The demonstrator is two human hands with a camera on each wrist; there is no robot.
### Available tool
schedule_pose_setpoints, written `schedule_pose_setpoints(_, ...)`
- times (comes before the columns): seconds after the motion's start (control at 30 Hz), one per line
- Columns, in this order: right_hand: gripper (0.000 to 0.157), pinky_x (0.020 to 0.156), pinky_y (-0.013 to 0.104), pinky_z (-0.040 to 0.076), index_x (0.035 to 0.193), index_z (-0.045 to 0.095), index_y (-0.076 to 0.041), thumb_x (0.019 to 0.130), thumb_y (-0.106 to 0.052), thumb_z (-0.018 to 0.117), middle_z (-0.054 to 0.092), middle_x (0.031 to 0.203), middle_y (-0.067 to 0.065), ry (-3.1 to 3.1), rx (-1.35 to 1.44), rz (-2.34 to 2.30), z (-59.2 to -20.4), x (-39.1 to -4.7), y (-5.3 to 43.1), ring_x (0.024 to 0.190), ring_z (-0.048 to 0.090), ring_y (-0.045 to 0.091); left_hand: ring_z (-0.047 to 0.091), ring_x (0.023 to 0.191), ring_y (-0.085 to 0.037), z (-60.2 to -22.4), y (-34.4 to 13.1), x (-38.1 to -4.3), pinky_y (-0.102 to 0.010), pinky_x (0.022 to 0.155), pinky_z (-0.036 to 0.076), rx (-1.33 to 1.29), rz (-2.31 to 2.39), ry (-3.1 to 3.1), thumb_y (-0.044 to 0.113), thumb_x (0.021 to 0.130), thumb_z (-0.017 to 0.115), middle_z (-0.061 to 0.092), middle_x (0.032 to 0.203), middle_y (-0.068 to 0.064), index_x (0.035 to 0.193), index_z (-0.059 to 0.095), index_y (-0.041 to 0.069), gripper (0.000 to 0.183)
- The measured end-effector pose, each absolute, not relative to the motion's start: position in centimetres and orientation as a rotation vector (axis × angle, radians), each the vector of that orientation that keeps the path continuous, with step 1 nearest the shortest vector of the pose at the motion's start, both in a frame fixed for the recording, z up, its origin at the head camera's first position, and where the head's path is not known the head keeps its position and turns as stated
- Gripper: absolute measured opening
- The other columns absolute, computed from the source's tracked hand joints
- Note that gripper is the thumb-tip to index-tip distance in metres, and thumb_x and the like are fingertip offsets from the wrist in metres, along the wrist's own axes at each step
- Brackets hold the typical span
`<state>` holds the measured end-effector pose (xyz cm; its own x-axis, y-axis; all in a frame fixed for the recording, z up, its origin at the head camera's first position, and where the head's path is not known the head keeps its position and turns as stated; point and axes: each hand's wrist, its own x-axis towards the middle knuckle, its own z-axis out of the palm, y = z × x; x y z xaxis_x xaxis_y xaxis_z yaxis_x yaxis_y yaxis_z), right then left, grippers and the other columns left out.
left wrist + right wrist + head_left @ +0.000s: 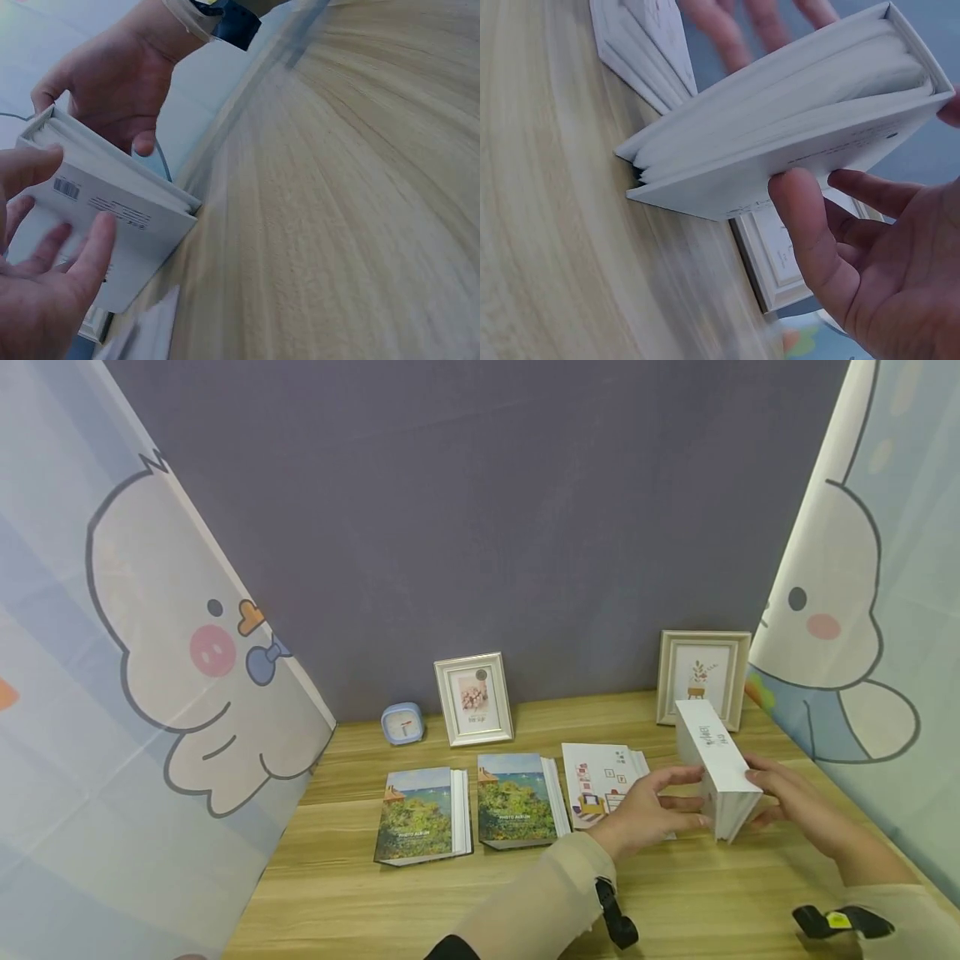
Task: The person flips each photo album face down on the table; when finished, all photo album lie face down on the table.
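A thick white photo album (pixel 722 752) stands on edge on the table, its printed spine facing up and its page edges showing. My left hand (pixel 654 812) is at its left side, fingers spread along the barcoded cover; the thumb is by the spine corner in the left wrist view. At the opposite side is my right hand (pixel 791 797). In the right wrist view its thumb (pixel 801 206) and a fingertip touch the cover, while another finger reaches the spine edge. Left of the hands lies a white album (pixel 600 777) with a furniture drawing, partly covered by my left hand.
Two landscape-covered photo albums (pixel 416 810) (pixel 513 797) lie farther left on the wooden table (pixel 330 852). Behind them stand a blue clock (pixel 402 724) and a silver picture frame (pixel 474 699). Another picture frame (pixel 667 672) stands behind the upright album. Cartoon-printed curtains border both sides.
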<state>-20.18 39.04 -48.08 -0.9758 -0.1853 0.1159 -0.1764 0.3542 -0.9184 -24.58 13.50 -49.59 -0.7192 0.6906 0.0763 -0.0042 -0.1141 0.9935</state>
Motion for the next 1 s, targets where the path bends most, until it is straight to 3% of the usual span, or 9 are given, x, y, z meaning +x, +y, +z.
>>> schedule_pose_setpoints(0.13, 0.058, 0.065, 0.046, 0.063, 0.152, 0.016, 0.025, 0.115, -0.018, 0.027, 0.056, 0.119, -0.034, 2.523, -0.376, -1.795, -48.1, -20.3, 39.2, 0.104, 0.058, -0.006, 0.068, 0.114, -0.01, -50.0, 13.7, -24.6, -0.021, 0.083, 0.058, 0.79, 1.803, 1.763, -0.011, 0.09, 0.076, 0.058, 0.138, 0.014, 0.149, 0.057, 0.032, 0.076)
schedule_pose_setpoints(0.2, 0.054, 0.065, 0.048, 0.063, 0.156, 0.021, 0.018, 0.115, -0.017, 0.027, 0.057, 0.121, -0.033, 2.489, -0.402, -1.828, -48.2, -20.3, 39.4, 0.105, 0.059, -0.005, 0.067, 0.114, -0.008, -50.1, 13.7, -24.6, -0.02, 0.084, 0.057, 0.805, 1.775, 1.802, -0.01, 0.09, 0.077, 0.057, 0.138, 0.014, 0.15, 0.056, 0.033, 0.077)
schedule_pose_setpoints(0.27, 0.05, 0.066, 0.049, 0.063, 0.16, 0.027, 0.005, 0.115, -0.016, 0.026, 0.059, 0.122, -0.031, 2.455, -0.427, -1.861, -48.4, -20.3, 39.6, 0.106, 0.061, -0.003, 0.066, 0.115, -0.008, -50.2, 13.8, -24.6, -0.019, 0.085, 0.057, 0.814, 1.754, 1.828, -0.009, 0.09, 0.077, 0.056, 0.139, 0.014, 0.15, 0.056, 0.033, 0.077)
schedule_pose_setpoints(0.37, 0.047, 0.066, 0.049, 0.063, 0.157, 0.038, -0.029, 0.114, -0.014, 0.024, 0.06, 0.124, -0.028, 2.414, -0.487, -1.898, -48.6, -20.3, 39.9, 0.103, 0.064, 0.003, 0.065, 0.117, -0.008, -50.4, 13.6, -24.6, -0.018, 0.087, 0.055, 0.827, 1.68, 1.87, -0.005, 0.091, 0.078, 0.055, 0.142, 0.015, 0.152, 0.054, 0.035, 0.076)
schedule_pose_setpoints(0.5, 0.051, 0.065, 0.049, 0.063, 0.144, 0.044, -0.045, 0.113, -0.01, 0.024, 0.063, 0.121, -0.023, 2.424, -0.465, -1.896, -48.2, -20.2, 40.1, 0.097, 0.068, 0.013, 0.064, 0.119, -0.006, -50.6, 13.3, -24.3, -0.017, 0.088, 0.053, 0.83, 1.556, 1.902, 0.002, 0.094, 0.078, 0.05, 0.149, 0.016, 0.154, 0.051, 0.035, 0.073)
schedule_pose_setpoints(0.6, 0.049, 0.065, 0.049, 0.063, 0.146, 0.043, -0.036, 0.111, -0.008, 0.024, 0.063, 0.118, -0.023, 2.474, -0.383, -1.879, -47.8, -20.1, 40.3, 0.094, 0.068, 0.013, 0.062, 0.121, -0.005, -50.7, 13.2, -24.2, -0.017, 0.089, 0.054, 0.828, 1.516, 1.904, 0.004, 0.095, 0.077, 0.048, 0.151, 0.017, 0.155, 0.051, 0.033, 0.071)
schedule_pose_setpoints(0.77, 0.048, 0.065, 0.047, 0.064, 0.156, 0.034, 0.005, 0.11, -0.009, 0.027, 0.056, 0.113, -0.03, 2.595, -0.186, -1.823, -47.8, -19.8, 40.5, 0.089, 0.067, 0.011, 0.061, 0.12, -0.003, -50.8, 13.3, -24.1, -0.017, 0.09, 0.052, 0.811, 1.45, 1.949, 0.01, 0.096, 0.078, 0.059, 0.142, 0.01, 0.154, 0.052, 0.03, 0.067)
schedule_pose_setpoints(0.87, 0.055, 0.066, 0.044, 0.064, 0.154, 0.02, 0.021, 0.112, -0.015, 0.027, 0.06, 0.111, -0.019, 2.635, -0.063, -1.742, -47.7, -19.7, 40.6, 0.085, 0.068, 0.012, 0.061, 0.117, -0.001, -50.8, 13.4, -24.0, -0.015, 0.09, 0.052, 0.811, 1.413, 1.972, 0.012, 0.096, 0.078, 0.063, 0.137, 0.006, 0.154, 0.052, 0.025, 0.065)
schedule_pose_setpoints(1.0, 0.063, 0.067, 0.043, 0.065, 0.15, 0.019, 0.027, 0.115, -0.024, 0.024, 0.068, 0.104, 0.01, 2.661, 0.036, -1.659, -47.5, -19.7, 40.8, 0.08, 0.07, 0.016, 0.06, 0.118, -0.001, -50.8, 13.7, -23.9, -0.013, 0.091, 0.051, 0.85, 1.408, 1.996, 0.009, 0.095, 0.079, 0.06, 0.142, 0.005, 0.154, 0.052, 0.015, 0.066)
